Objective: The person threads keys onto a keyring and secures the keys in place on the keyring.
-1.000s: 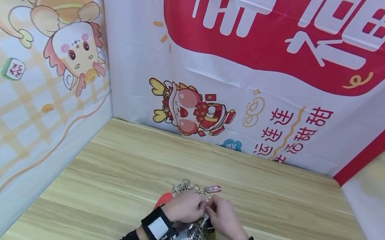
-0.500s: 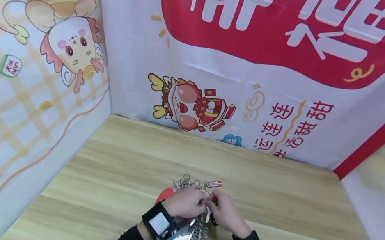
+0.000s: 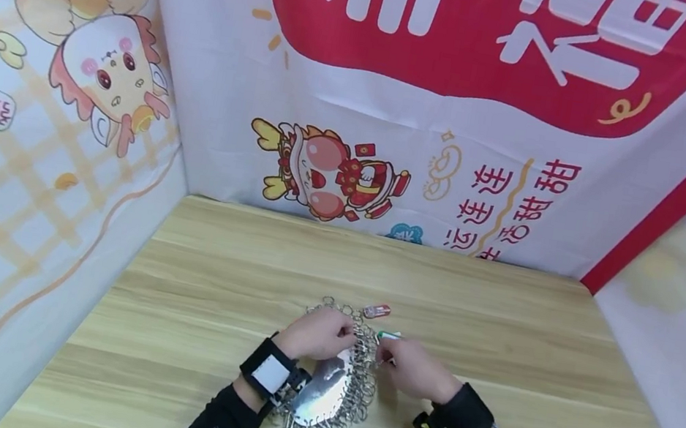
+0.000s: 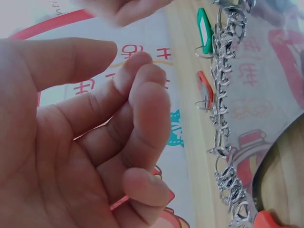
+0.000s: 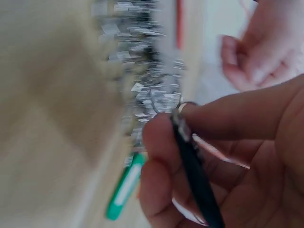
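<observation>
My right hand point(image 3: 420, 367) pinches a dark key tag point(image 5: 197, 180) between thumb and finger. Its metal ring shows at the fingertips in the right wrist view. Close to the left of it lies a shiny, mirror-like plate point(image 3: 321, 392), fringed with many silver clasps and split rings point(image 3: 365, 387). Over the plate's far left part hovers my left hand point(image 3: 319, 330). In the left wrist view its fingers point(image 4: 152, 114) are loosely curled and hold nothing. A green key tag point(image 4: 205, 31) and a red key tag point(image 4: 206, 89) lie beside the ring fringe.
An orange-red piece point(image 4: 275, 221) sits by the plate's edge, hidden from the head view. The wooden table point(image 3: 209, 261) ends at printed cloth walls at the back point(image 3: 334, 94) and left point(image 3: 117, 210). My right forearm crosses the table's right front.
Both hands, together at the fringe before, have drawn apart: the right went rightward with the dark key tag, the left leftward. The green key tag has come into view, and the head view shifted.
</observation>
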Demonstrator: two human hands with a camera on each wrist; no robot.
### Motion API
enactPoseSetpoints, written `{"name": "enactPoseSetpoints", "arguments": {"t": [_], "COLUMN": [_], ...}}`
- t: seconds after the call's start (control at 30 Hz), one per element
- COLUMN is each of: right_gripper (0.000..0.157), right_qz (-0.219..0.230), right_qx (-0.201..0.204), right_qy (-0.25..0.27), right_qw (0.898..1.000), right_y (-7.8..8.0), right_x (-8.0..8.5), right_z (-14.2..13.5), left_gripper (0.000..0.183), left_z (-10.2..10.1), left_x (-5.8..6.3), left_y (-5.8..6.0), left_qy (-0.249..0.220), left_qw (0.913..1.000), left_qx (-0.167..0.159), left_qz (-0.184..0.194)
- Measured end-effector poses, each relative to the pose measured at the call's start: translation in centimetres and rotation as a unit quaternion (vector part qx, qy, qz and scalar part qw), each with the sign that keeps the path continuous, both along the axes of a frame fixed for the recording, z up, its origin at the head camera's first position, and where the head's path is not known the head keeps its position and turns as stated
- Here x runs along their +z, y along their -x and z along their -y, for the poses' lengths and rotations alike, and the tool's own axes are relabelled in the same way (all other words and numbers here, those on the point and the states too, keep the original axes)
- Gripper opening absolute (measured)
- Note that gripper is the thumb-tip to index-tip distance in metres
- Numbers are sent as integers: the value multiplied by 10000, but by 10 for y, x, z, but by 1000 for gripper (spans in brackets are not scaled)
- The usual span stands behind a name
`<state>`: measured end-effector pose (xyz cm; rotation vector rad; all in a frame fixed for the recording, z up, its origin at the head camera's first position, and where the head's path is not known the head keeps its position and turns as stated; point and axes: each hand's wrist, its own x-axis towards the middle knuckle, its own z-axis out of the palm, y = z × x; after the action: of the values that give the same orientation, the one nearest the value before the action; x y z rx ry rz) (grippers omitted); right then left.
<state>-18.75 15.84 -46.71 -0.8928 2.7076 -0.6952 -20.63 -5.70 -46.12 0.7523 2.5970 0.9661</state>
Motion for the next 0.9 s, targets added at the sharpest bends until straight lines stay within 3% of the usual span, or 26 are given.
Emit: {"name": "enactPoseSetpoints", "arguments": {"t": [0.23, 0.5, 0.73, 0.9], "right_gripper": [19, 18, 13, 15], "right_qz": [142, -605, -1405, -1524], "right_qx": [488, 543, 391, -176], "right_qy": [-54, -1, -357, -470], "right_qw": [9987, 9967, 9887, 9871], "right_y": [-9, -10, -5, -12], "right_x": [-24, -38, -29, -12], "right_z": [-10, -19, -23, -46], "left_gripper": [26, 28, 39, 36], "left_z": [0, -3, -10, -23], "left_x": [-2, 0, 10, 14], "left_y": [-8, -14, -11, -16], "left_qy": [152, 571, 1490, 2038], "left_qw": [9998, 9980, 9853, 9627], "left_qx": [47, -189, -718, -1277], "left_qz": [120, 179, -426, -1241]}}
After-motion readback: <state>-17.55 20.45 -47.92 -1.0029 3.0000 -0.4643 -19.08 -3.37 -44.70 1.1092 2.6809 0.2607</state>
